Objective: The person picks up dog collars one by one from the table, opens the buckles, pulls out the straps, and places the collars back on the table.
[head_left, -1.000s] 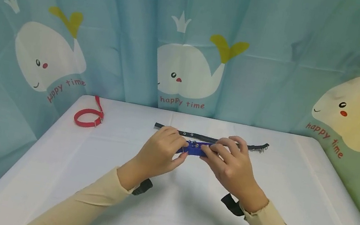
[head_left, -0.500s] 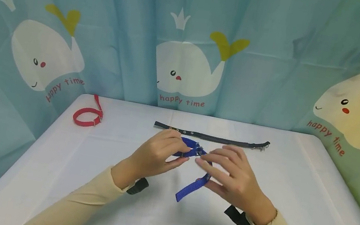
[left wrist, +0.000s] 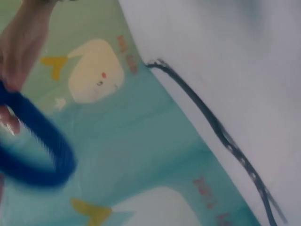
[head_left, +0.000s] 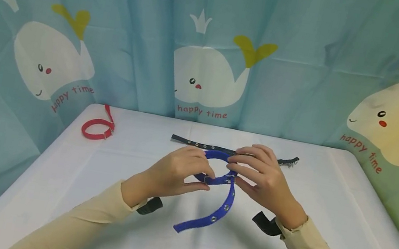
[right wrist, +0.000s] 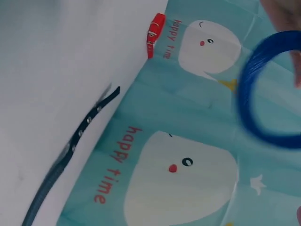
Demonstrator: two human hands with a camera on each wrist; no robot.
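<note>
A blue pet collar [head_left: 214, 180] is held up above the table, bent into a loop, its free end with metal eyelets hanging down toward the front. My left hand [head_left: 173, 171] pinches the left side of the loop, thumb below and fingers above. On the other side my right hand [head_left: 263, 180] grips the loop near the metal buckle. Part of the loop is hidden behind the fingers. In the left wrist view the collar [left wrist: 61, 160] is a blurred blue band; the right wrist view shows its round loop [right wrist: 247, 94] at the right edge.
Behind the hands a black collar [head_left: 203, 146] with eyelets lies stretched out along the back of the white table [head_left: 132, 139]. A red collar [head_left: 93, 137], buckled into a loop, lies at the back left. A curtain with whale prints [head_left: 208, 77] hangs behind the table.
The blue collar was flat between the hands, then appeared as a loop with its end dangling. Now the loop is wider and rounder, and the end hangs longer toward the front.
</note>
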